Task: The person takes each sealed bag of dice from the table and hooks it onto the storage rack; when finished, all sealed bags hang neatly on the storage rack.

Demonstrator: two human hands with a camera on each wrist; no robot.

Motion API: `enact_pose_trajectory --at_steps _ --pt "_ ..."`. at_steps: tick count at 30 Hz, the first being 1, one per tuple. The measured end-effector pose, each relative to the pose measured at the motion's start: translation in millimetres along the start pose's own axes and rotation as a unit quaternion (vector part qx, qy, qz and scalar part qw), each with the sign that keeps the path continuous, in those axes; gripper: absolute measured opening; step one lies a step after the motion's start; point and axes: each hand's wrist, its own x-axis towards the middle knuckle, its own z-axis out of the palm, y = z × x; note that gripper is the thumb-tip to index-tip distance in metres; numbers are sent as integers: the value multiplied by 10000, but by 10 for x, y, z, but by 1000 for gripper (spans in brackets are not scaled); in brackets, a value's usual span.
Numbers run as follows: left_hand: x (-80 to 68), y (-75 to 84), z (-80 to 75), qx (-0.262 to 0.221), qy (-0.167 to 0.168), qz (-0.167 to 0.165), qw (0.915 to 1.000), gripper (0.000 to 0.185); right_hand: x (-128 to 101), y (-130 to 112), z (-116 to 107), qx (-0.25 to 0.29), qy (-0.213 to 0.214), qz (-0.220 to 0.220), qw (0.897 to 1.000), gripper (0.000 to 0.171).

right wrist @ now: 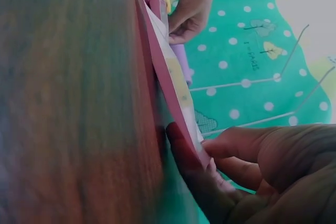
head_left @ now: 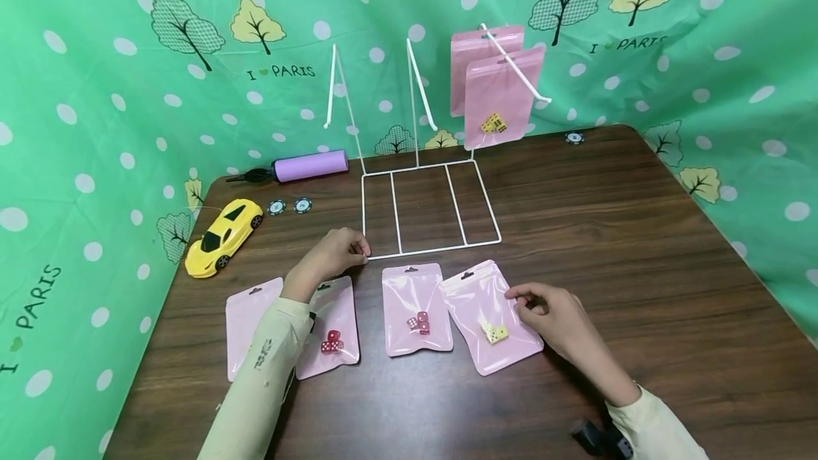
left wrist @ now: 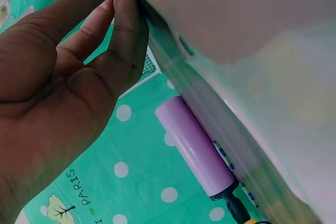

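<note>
Left hand (head_left: 332,255) curled, fingertips pinching the near left corner of the white wire rack (head_left: 431,208), apparently to steady it. Just beneath the forearm, a pink pouch with red dice (head_left: 332,325), flat on the table (head_left: 639,247). Between the hands, another pink pouch (head_left: 415,307), also flat. Right hand (head_left: 552,318) pinching the right edge of the pouch with yellow dice (head_left: 488,318), edge slightly raised as if for lifting. Beyond, two pouches hanging on the rack's hook (head_left: 514,62).
</note>
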Motion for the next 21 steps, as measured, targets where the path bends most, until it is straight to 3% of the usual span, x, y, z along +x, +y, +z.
enact_pose_trajectory --at_steps 15,21 --pt "2 -9 2 -35 1 -47 10000 6 111 -97 -145 638 710 -622 9935 26" --pt "-13 -13 5 -40 22 -57 10000 6 193 -231 -201 1004 956 -581 9886 23"
